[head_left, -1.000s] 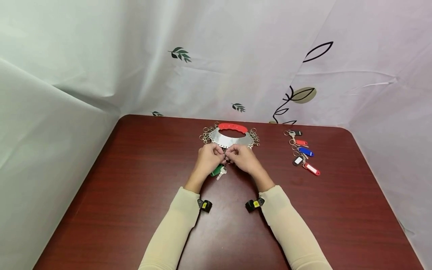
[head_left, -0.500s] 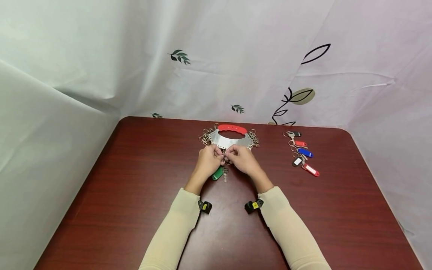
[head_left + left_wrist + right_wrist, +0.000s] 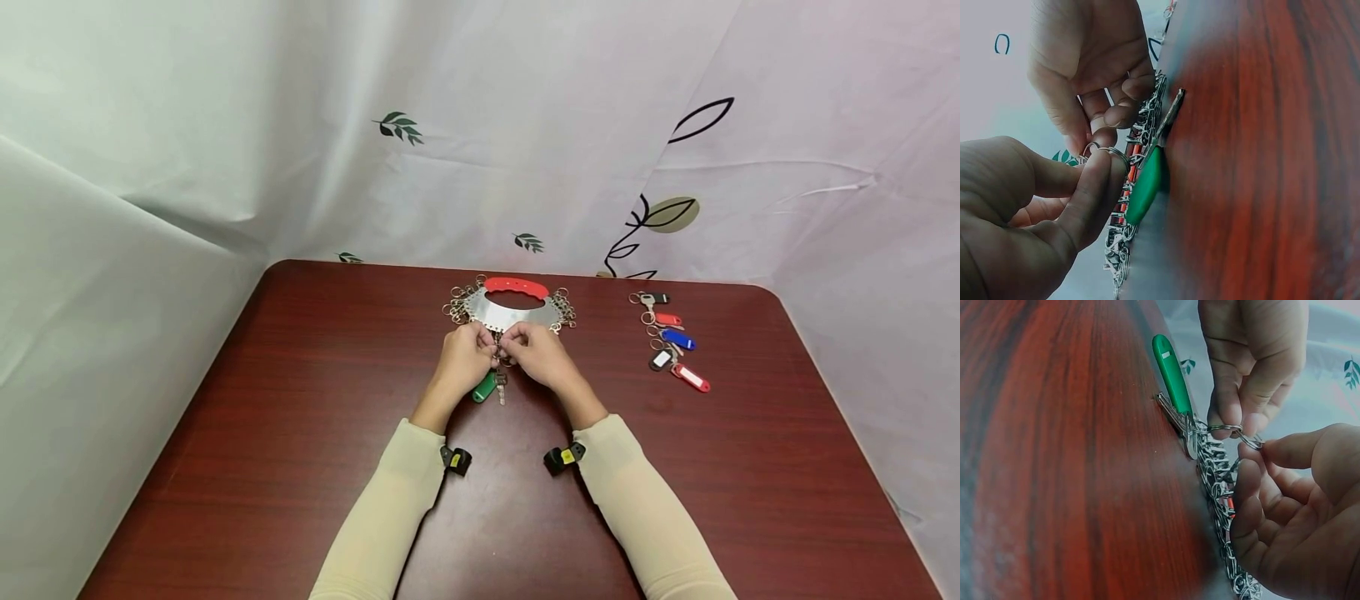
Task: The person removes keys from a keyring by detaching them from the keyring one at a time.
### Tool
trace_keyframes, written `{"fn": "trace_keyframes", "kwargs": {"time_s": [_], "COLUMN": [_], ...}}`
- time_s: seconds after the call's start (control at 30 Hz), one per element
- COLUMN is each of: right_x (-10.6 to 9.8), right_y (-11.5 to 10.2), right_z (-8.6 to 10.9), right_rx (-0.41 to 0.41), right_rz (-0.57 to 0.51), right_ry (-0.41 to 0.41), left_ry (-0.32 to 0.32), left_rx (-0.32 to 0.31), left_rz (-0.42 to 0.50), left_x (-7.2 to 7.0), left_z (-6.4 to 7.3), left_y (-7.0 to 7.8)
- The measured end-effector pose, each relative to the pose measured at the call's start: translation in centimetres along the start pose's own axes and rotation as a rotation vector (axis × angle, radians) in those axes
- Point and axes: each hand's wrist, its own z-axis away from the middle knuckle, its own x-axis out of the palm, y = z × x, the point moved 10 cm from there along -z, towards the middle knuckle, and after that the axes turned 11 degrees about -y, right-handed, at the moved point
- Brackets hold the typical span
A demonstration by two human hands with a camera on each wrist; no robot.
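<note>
My left hand (image 3: 465, 357) pinches a metal key ring (image 3: 1225, 427) between thumb and forefinger. From that ring hang a green key tag (image 3: 1146, 187) and a silver key (image 3: 502, 390). My right hand (image 3: 538, 354) pinches a second split ring (image 3: 1251, 441), which meets the first one between the two hands' fingertips. Whether the rings are linked cannot be told. Just beyond the hands lies a curved metal key holder (image 3: 504, 314) with a red handle (image 3: 516, 287), fringed with many small rings. The fingers cover the holder's front middle edge in the head view.
To the right on the dark red table (image 3: 300, 417) lie several tagged keys, among them a blue tag (image 3: 678, 339), a red tag (image 3: 691, 377) and a black tag (image 3: 661, 359). A white curtain (image 3: 465, 167) hangs behind the table's far edge.
The key and green tag have swung round below the hands, the key now pointing straight toward the near edge. Both hands keep almost the same place and pinch.
</note>
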Motion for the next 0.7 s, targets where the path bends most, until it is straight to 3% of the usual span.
{"fn": "trace_keyframes", "kwargs": {"time_s": [0.47, 0.7], "right_x": [-0.12, -0.03], "right_y": [0.03, 0.09], "right_z": [0.04, -0.08], "right_rx": [0.01, -0.005], "right_rz": [-0.001, -0.022], "right_ry": [-0.009, -0.033], "left_ry": [-0.013, -0.014], "left_rx": [0.036, 0.02], "left_rz": [-0.039, -0.008], "left_x": [0.1, 0.13], "left_z": [0.05, 0.06], "left_y": [0.67, 0.55]}}
